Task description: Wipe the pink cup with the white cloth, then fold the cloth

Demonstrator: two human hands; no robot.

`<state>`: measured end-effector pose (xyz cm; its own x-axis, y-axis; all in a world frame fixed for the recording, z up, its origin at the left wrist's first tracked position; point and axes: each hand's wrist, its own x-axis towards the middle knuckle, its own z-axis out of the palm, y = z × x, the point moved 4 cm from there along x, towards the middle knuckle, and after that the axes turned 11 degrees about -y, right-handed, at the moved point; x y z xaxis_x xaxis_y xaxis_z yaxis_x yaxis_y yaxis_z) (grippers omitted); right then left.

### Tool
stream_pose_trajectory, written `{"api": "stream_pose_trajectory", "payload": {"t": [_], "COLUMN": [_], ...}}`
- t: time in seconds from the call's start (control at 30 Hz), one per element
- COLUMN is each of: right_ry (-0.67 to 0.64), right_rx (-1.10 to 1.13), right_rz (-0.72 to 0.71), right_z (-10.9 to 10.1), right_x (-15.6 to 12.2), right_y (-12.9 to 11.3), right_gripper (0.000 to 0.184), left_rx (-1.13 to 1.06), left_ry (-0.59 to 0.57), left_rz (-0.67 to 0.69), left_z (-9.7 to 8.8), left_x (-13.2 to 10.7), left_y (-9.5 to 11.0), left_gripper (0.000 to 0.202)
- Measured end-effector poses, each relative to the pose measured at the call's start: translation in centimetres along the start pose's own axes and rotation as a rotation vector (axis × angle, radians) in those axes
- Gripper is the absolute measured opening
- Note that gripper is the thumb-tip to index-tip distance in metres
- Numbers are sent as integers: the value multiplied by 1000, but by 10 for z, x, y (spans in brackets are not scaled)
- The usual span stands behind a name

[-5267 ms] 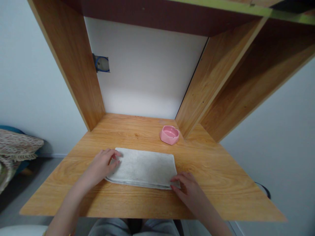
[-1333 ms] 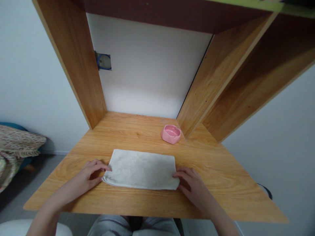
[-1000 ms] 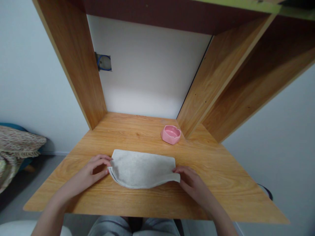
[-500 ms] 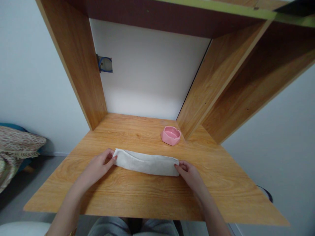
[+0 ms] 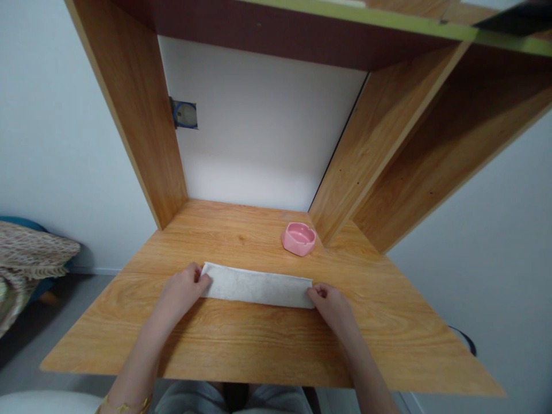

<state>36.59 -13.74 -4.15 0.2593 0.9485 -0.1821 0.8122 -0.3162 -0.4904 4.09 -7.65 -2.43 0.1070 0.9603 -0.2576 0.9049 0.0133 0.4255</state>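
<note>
A white cloth (image 5: pixel 259 286), folded into a long flat strip, lies across the wooden desk in front of me. My left hand (image 5: pixel 186 287) pinches its left end between thumb and fingers. At the opposite end, my right hand (image 5: pixel 330 302) grips the lower right corner in a similar pinch. The strip looks smooth and straight between both hands. Beyond its right half stands a pink ashtray (image 5: pixel 299 239) with angled sides, apart from the cloth and from either hand.
The wooden desk (image 5: pixel 259 356) has upright panels at left (image 5: pixel 142 126) and right (image 5: pixel 366 149), with a shelf (image 5: pixel 259 31) overhead. An uncovered wall box (image 5: pixel 185 114) shows in the back wall. A fringed blanket (image 5: pixel 34 247) lies off to the left.
The loose wavy top fold of the cloth has flattened, and its lower edge is straighter. My left hand has shifted slightly right and its fingers have curled more. The right hand has barely moved.
</note>
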Motion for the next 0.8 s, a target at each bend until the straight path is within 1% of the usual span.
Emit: {"api": "stream_pose_trajectory", "payload": {"t": [0.2, 0.3, 0.37, 0.43, 0.5, 0.53, 0.57, 0.67, 0.73, 0.8], "right_ry": [-28, 38, 91, 97, 58, 36, 19, -8, -17, -24], "right_rx": [-79, -133, -143, -120, -86, -73, -65, -53, -30, 9], "right_rz": [12, 17, 30, 51, 67, 74, 79, 66, 38, 12], "right_z": [2, 3, 2, 1, 1, 0, 0, 2, 3, 5], "right_x": [-2, -3, -3, -3, -1, 1, 2, 5, 7, 8], "right_y": [-2, -2, 0, 2, 4, 5, 5, 4, 3, 3], "right_gripper": [25, 19, 19, 25, 29, 29, 28, 24, 20, 18], "left_rx": [68, 146, 222, 288, 299, 279, 248, 150, 124, 125], "left_ry": [-10, -2, 59, 180, 283, 296, 282, 177, 136, 122], "left_rz": [-56, -91, -97, -83, -28, 24, 93, 318, 387, 393], "left_z": [2, 1, -2, -7, -9, -7, -3, 14, 26, 36], "left_x": [0, -4, -10, -18, -27, -30, -33, -37, -37, -35], "left_y": [0, 4, 9, 16, 26, 32, 40, 66, 81, 90], "left_gripper": [23, 22, 23, 25, 26, 26, 25, 23, 23, 23]}}
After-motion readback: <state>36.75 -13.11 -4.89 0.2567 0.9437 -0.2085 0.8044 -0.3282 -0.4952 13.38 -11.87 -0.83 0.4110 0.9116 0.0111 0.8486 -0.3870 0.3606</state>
